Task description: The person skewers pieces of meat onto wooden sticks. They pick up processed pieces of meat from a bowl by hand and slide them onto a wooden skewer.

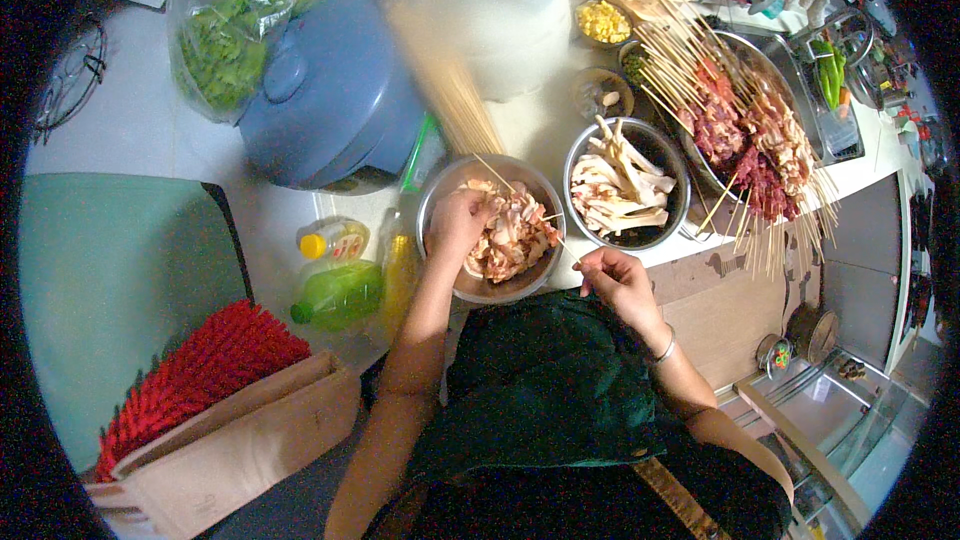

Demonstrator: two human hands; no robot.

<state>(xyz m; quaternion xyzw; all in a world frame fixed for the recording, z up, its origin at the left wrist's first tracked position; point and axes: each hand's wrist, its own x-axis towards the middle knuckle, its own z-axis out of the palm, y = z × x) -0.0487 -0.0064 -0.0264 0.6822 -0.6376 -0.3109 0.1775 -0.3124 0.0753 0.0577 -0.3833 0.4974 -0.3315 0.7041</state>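
My left hand (pixel 459 223) is inside a round bowl (pixel 546 267) of raw meat pieces (pixel 510 247), its fingertips bent into the meat. What those fingers pinch is hidden. Between the fingers of my right hand (pixel 621 286) is the end of a thin wooden skewer (pixel 568 248), just outside the bowl's right rim. Some meat sits at the skewer's far end, over the bowl. Another wooden stick (pixel 495 172) leans across the upper rim. Close by on the right stands a metal bowl (pixel 682 199) of pale chicken feet (pixel 619 184).
Loaded meat skewers (pixel 772 135) overhang a large bowl at the right, their sticks jutting past the counter edge. Bare skewers (pixel 465 109) lie beyond my bowl. Left are a blue lidded pot (pixel 337 90), bagged greens (pixel 225 52), a green bottle (pixel 341 294) and a yellow-capped bottle (pixel 330 241).
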